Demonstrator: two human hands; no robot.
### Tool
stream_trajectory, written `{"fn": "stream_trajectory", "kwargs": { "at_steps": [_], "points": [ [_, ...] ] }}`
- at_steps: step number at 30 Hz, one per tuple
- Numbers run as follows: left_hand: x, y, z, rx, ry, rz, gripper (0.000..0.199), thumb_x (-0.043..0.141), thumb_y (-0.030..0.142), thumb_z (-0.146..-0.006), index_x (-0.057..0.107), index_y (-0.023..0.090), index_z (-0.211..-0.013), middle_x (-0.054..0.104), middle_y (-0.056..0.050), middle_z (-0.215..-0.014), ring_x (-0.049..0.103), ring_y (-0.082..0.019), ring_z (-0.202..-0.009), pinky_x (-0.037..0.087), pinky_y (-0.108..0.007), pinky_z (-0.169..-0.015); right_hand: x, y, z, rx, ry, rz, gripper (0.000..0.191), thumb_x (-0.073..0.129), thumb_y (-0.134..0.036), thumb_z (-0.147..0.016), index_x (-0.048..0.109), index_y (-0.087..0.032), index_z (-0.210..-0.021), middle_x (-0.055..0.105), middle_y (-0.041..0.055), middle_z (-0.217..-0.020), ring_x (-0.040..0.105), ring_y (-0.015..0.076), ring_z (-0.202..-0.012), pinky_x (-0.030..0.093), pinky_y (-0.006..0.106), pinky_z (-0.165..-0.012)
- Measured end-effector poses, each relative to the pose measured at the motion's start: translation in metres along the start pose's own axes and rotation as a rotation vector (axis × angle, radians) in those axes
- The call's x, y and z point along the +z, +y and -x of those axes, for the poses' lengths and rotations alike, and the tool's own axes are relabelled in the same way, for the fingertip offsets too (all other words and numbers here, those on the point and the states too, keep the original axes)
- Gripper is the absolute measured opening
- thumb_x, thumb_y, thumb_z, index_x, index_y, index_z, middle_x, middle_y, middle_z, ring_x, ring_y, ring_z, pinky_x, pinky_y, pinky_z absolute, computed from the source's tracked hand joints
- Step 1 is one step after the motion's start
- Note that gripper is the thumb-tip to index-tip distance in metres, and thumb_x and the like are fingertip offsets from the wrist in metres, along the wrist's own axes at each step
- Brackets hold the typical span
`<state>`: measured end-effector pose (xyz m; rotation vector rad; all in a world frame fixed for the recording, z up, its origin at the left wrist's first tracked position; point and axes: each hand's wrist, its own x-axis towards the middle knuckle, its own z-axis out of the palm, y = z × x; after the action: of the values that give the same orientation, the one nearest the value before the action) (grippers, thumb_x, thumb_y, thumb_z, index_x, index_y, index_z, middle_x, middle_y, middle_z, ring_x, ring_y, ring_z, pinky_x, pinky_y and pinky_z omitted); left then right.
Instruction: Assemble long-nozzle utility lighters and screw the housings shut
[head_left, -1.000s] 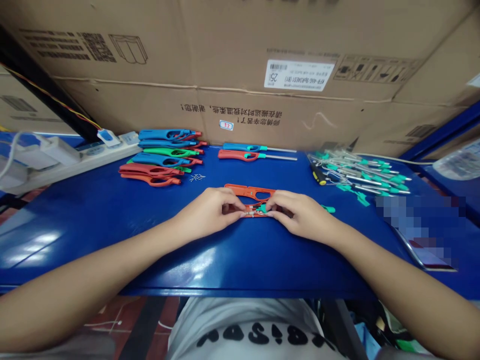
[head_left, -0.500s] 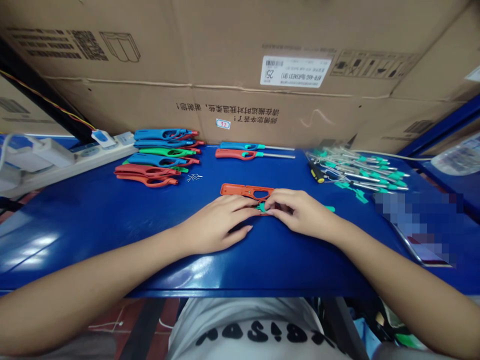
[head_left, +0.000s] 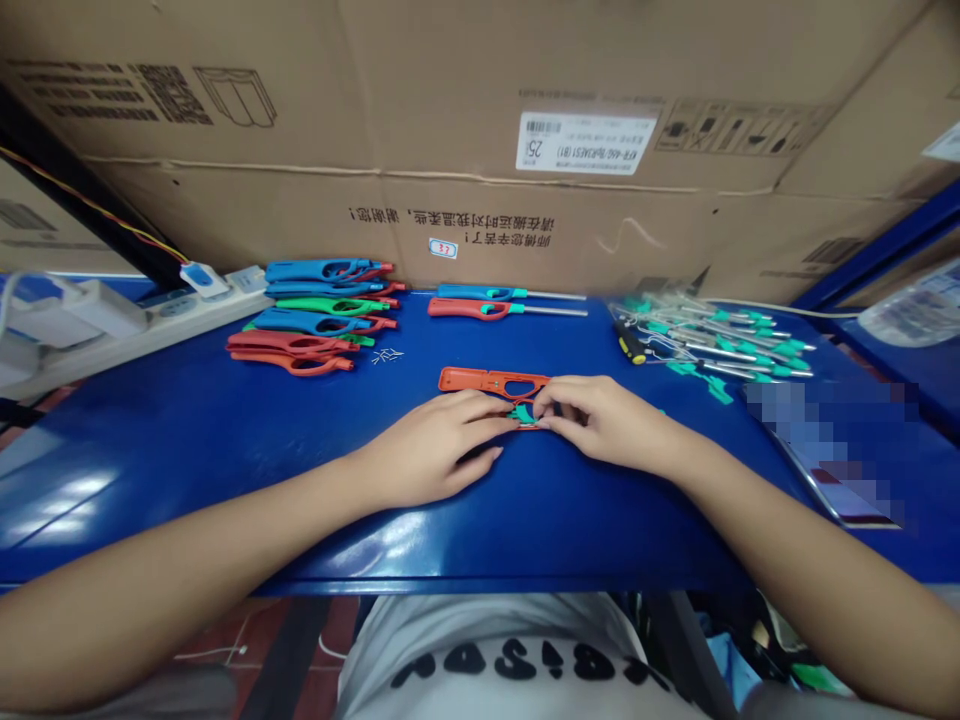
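Note:
My left hand [head_left: 442, 447] lies over one orange lighter casing half [head_left: 528, 427], its fingertips holding it against the table. Most of that half is hidden under my fingers. At its exposed part, my right hand [head_left: 611, 420] is closed in a pinch on a teal plastic piece [head_left: 523, 412] sitting at the casing. The exact grip of the fingertips is partly hidden. Just beyond my hands lies a second orange casing half [head_left: 466, 379], hollow side up, with a trigger loop at its right end.
Blue, green and red lighter casings [head_left: 311, 320] are piled at left, beside small screws [head_left: 387, 356]. Two lighters with metal rods [head_left: 551, 311] lie at the back. At right are several teal-ended rods [head_left: 739, 345], a black-yellow screwdriver [head_left: 630, 343] and a phone [head_left: 832, 470]. A power strip [head_left: 172, 318] runs along the left.
Both hands stay at the same spot over the casing. My right fingers have shifted slightly, and the teal piece looks a little turned. The whole view has moved slightly.

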<state>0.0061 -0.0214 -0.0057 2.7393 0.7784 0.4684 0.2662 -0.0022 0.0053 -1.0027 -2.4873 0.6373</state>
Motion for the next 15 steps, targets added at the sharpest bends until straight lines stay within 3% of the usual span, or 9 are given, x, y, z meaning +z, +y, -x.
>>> {"fn": "stream_trajectory", "kwargs": {
  "at_steps": [15],
  "points": [
    [-0.0035,0.0026,-0.0011,0.012,0.000,0.011,0.041,0.050,0.021,-0.099,0.058,0.024,-0.140,0.061,-0.009,-0.138,0.058,-0.025,-0.126,0.049,-0.043,-0.108,-0.0010,0.0022,-0.0005,-0.030,-0.006,0.038,0.010,0.059,-0.016,-0.093,0.065,-0.018,-0.085,0.062,0.0014,-0.076,0.054,0.0124,-0.063,0.040,0.025,-0.063]
  ]
}}
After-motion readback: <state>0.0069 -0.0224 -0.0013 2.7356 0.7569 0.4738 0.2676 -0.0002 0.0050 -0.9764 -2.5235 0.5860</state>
